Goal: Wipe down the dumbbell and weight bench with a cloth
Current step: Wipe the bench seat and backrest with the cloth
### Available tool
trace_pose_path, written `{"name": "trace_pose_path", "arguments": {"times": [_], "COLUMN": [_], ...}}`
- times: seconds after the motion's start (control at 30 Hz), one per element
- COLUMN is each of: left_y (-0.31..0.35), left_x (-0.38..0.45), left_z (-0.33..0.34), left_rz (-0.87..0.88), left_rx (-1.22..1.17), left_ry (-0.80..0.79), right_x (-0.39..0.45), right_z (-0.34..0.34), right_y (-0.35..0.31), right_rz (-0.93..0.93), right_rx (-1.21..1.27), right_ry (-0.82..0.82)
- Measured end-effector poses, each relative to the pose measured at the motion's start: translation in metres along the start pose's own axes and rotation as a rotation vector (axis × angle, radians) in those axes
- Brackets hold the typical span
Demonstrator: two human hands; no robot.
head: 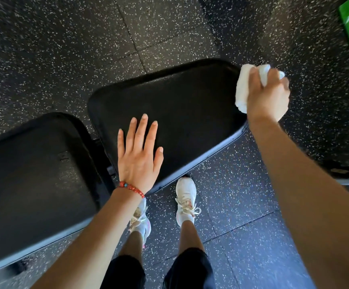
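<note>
Here, cloth (244, 88) in right hand (268, 97).

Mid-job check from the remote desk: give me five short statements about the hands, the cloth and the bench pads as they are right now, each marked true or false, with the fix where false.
1. The right hand grips a bunched white cloth. True.
2. The left hand holds the cloth. False: it is open and flat, fingers spread, over the seat pad.
3. The cloth is at the middle of the seat pad. False: it is at the pad's far right corner.
4. A red bead bracelet is on the left wrist. True.
5. A dumbbell lies on the back pad. False: no dumbbell shows in this view.
</note>
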State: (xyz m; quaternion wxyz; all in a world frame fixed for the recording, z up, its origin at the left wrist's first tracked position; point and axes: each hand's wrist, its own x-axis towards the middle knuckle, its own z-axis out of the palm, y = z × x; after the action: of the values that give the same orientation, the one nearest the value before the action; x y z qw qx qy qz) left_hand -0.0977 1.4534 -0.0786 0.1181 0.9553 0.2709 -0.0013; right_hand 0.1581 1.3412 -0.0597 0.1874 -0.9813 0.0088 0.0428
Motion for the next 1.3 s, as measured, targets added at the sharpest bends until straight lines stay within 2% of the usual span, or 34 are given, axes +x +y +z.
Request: {"name": "trace_pose_path", "arguments": {"times": [0.2, 0.37, 0.57, 0.83, 0.93, 1.0, 1.07, 1.1, 1.23, 1.3], "left_y": [0.003, 0.003, 0.005, 0.012, 0.013, 0.01, 0.008, 0.007, 0.004, 0.004], "left_x": [0.001, 0.001, 0.001, 0.001, -0.007, -0.015, -0.023, -0.026, -0.039, -0.044], "left_z": [-0.002, -0.002, -0.004, -0.025, -0.04, -0.052, -0.067, -0.074, -0.109, -0.128], "left_rz": [-0.016, -0.01, -0.028, -0.09, -0.11, -0.091, -0.072, -0.061, -0.009, 0.017], "left_rx": [0.024, 0.045, 0.041, -0.032, -0.071, -0.081, -0.093, -0.101, -0.131, -0.146], "left_ry": [-0.015, -0.03, -0.044, -0.111, -0.129, -0.122, -0.118, -0.114, -0.104, -0.097], "right_x": [-0.068, -0.032, -0.001, -0.123, -0.161, -0.181, -0.198, -0.204, -0.219, -0.224], "right_z": [0.001, 0.007, 0.022, 0.012, 0.003, -0.003, -0.011, -0.016, -0.055, -0.078], "right_y": [0.007, -0.012, -0.044, -0.033, -0.021, -0.013, -0.004, 0.0, 0.001, -0.002], "right_rz": [-0.274, -0.346, -0.295, -0.595, -0.623, -0.543, -0.345, -0.218, 0.242, 0.375], "right_rx": [-0.009, -0.016, -0.063, 0.001, -0.034, -0.035, 0.01, 0.078, 0.444, 0.526], "right_ry": [-0.06, -0.058, -0.066, -0.137, -0.197, -0.316, -0.493, -0.52, -0.384, -0.3]}}
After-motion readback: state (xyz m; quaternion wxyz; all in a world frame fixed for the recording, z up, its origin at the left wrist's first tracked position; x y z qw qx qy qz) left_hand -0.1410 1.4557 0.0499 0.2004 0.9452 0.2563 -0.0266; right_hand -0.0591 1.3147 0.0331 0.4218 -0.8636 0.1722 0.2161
